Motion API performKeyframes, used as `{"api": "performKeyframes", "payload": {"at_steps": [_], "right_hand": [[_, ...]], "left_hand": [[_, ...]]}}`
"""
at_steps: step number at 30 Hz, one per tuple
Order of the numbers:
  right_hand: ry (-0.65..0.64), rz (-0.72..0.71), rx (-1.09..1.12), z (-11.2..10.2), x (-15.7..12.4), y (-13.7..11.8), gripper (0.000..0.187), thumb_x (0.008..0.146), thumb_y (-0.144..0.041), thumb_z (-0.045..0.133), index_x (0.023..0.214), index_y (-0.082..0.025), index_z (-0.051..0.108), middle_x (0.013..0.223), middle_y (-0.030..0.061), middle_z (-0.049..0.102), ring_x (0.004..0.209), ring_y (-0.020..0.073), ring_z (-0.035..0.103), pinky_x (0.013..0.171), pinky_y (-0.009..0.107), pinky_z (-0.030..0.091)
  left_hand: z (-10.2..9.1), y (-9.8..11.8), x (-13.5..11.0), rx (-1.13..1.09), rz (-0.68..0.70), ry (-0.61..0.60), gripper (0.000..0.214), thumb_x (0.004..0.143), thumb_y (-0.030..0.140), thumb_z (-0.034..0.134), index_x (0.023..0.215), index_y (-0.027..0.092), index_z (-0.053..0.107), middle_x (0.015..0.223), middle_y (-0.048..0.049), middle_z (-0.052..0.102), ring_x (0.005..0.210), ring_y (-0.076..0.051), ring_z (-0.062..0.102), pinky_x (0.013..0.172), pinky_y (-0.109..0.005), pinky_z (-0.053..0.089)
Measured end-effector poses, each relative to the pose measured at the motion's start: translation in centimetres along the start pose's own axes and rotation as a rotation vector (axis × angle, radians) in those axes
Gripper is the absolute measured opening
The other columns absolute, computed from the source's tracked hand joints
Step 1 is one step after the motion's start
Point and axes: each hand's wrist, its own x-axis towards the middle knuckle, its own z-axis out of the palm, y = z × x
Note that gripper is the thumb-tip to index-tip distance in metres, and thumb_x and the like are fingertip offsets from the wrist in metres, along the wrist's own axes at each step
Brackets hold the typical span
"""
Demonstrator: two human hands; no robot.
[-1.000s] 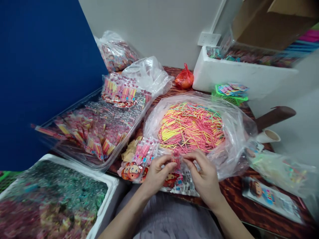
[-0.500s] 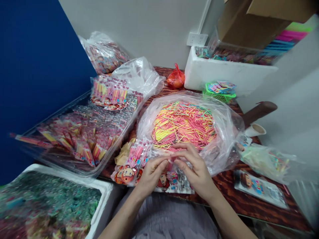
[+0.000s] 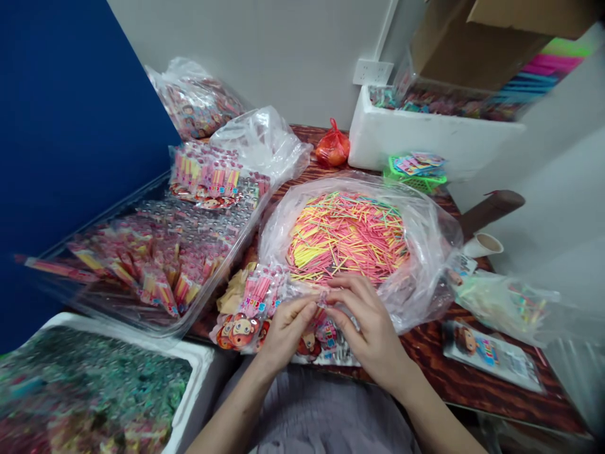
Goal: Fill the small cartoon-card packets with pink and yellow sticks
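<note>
My left hand [image 3: 289,325] pinches the edge of a small clear plastic packet [image 3: 324,310] with pink printing. Around the packet's other side curl the fingers and thumb of my right hand [image 3: 367,325]; its contents are mostly hidden. Below my hands lie more flat packets printed with a cartoon face [image 3: 243,326]; one by my left hand shows pink sticks inside. Just beyond my fingers, a large open clear bag [image 3: 428,236] holds a heap of thin pink, yellow and green sticks [image 3: 347,236].
A clear tray [image 3: 222,277] of filled packets stands to the left, above a white foam box [image 3: 201,353]. At the back are a red bag [image 3: 333,148], a green basket [image 3: 418,180] and another foam box [image 3: 425,142]. A paper cup [image 3: 484,244] and packet stack [image 3: 491,354] sit right.
My right hand has turned slightly, its fingers and thumb shifting a little at the packet. My left hand stays nearly still. The whole view has shifted very slightly.
</note>
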Motion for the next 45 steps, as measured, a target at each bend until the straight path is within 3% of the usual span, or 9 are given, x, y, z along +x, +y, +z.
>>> {"api": "performKeyframes", "payload": {"at_steps": [7,11,15,18,22,26,29,32,45], "right_hand": [[-0.049,0.065,0.051,0.5,0.4,0.0,0.008,0.090,-0.014,0.055,0.091,-0.022,0.057,0.105,0.0071,0.060,0.103,0.0233,0.052,0.089,0.040,0.044],[0.001,0.090,0.095,1.7,0.2,-0.2,0.010,0.087,-0.011,0.057,0.085,-0.020,0.055,0.100,0.0063,0.060,0.100,0.0221,0.053,0.087,0.038,0.044],[-0.006,0.054,0.268,2.2,0.0,0.0,0.013,0.091,-0.012,0.051,0.090,-0.021,0.060,0.104,0.0057,0.062,0.103,0.0199,0.055,0.091,0.035,0.044],[-0.060,0.116,0.404,1.4,0.0,3.1,0.016,0.094,-0.019,0.048,0.103,-0.023,0.061,0.105,0.0048,0.064,0.101,0.0184,0.059,0.088,0.033,0.048],[0.102,0.293,-0.114,-0.5,-0.1,10.7,0.013,0.091,-0.020,0.050,0.096,-0.020,0.062,0.095,0.0066,0.064,0.096,0.0229,0.057,0.085,0.039,0.046],[-0.060,0.300,-0.722,-1.4,0.0,15.7,0.020,0.085,-0.015,0.057,0.105,-0.014,0.061,0.105,0.0146,0.060,0.104,0.0291,0.049,0.087,0.042,0.041],[-0.142,0.252,-0.884,-1.2,0.4,16.1,0.028,0.085,-0.013,0.055,0.112,-0.013,0.058,0.107,0.0152,0.057,0.104,0.0294,0.046,0.088,0.040,0.037],[-0.140,0.256,-0.940,-1.1,0.6,15.7,0.029,0.084,-0.011,0.052,0.113,-0.011,0.057,0.106,0.0158,0.057,0.103,0.0296,0.044,0.087,0.040,0.034],[-0.246,0.125,-1.043,-0.5,2.0,16.3,0.023,0.091,-0.011,0.041,0.097,-0.012,0.063,0.099,0.0157,0.060,0.094,0.0291,0.047,0.080,0.040,0.032]], "left_hand": [[-0.1,-0.2,-0.5,0.018,-0.001,0.060,0.034,0.086,0.045,0.059,0.102,0.020,0.076,0.102,-0.0082,0.075,0.103,-0.026,0.067,0.098,-0.041,0.049],[-0.4,0.1,-0.7,0.021,-0.015,-0.019,0.032,0.086,0.041,0.060,0.108,0.021,0.074,0.106,-0.0082,0.074,0.103,-0.025,0.066,0.096,-0.039,0.049],[-0.6,0.5,-1.1,0.017,-0.065,-0.090,0.024,0.081,0.037,0.067,0.097,0.021,0.074,0.090,-0.0041,0.074,0.084,-0.020,0.068,0.077,-0.028,0.054],[-1.8,0.6,-1.6,0.013,-0.115,0.042,0.022,0.080,0.040,0.067,0.086,0.019,0.072,0.077,-0.0013,0.070,0.069,-0.016,0.063,0.064,-0.023,0.052],[-5.1,0.8,-1.6,0.083,-0.132,0.281,0.030,0.082,0.045,0.062,0.089,0.017,0.069,0.076,-0.0023,0.067,0.066,-0.017,0.061,0.059,-0.025,0.049],[-7.5,0.1,1.0,0.486,-0.030,0.433,0.029,0.087,0.045,0.054,0.094,0.019,0.065,0.089,-0.0029,0.068,0.082,-0.021,0.063,0.075,-0.029,0.049],[-8.0,-1.5,3.3,0.956,0.081,0.505,0.031,0.091,0.041,0.045,0.100,0.018,0.064,0.097,-0.0074,0.068,0.091,-0.024,0.062,0.084,-0.034,0.046],[-8.1,-2.6,4.4,1.155,0.112,0.554,0.039,0.093,0.041,0.042,0.116,0.015,0.059,0.101,-0.0112,0.066,0.094,-0.027,0.061,0.085,-0.038,0.046],[-3.9,0.4,2.1,1.014,0.373,0.466,0.039,0.092,0.031,0.050,0.129,0.021,0.052,0.132,-0.0120,0.053,0.124,-0.028,0.048,0.108,-0.045,0.036]]}}
